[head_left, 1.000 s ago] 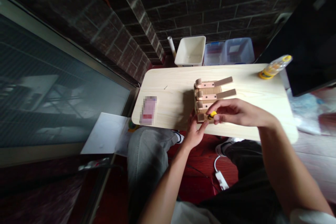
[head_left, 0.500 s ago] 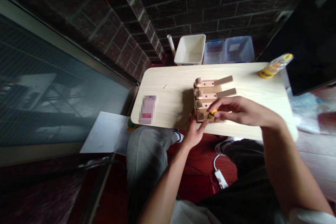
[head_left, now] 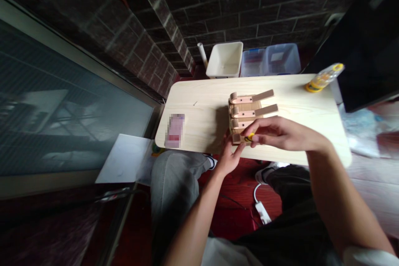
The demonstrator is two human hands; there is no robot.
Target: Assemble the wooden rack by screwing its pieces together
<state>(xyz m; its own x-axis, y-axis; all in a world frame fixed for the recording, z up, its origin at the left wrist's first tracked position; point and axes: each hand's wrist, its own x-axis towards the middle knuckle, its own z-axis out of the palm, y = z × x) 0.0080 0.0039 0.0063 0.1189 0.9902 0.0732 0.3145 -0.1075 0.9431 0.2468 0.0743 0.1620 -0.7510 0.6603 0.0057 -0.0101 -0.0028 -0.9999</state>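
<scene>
Wooden hook rack point(head_left: 245, 114) sits by near edge of table point(head_left: 202, 91), R of ctr; prob. light, stiff, best held by sides. L hand point(head_left: 230, 158) clasps its near-L corner; R hand point(head_left: 277, 134) pinches yellow tool point(head_left: 249, 136).

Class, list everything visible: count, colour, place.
Table: one, pale, centre
Wooden block: one, brown, table's near edge
Tool: one, yellow, over block
Blurred rectangle: one, pinkish, table left
Bottle: one, clear and yellow, table right
Thin stick: one, dark, table left
Tubs: three, one cream, two clear, behind table
Tube: one, white, beside tubs
Power strip: one, white, floor
Legs: two, in grey, below table
Left hand: one, bare, touching block
Right hand: one, bare, holding tool
</scene>
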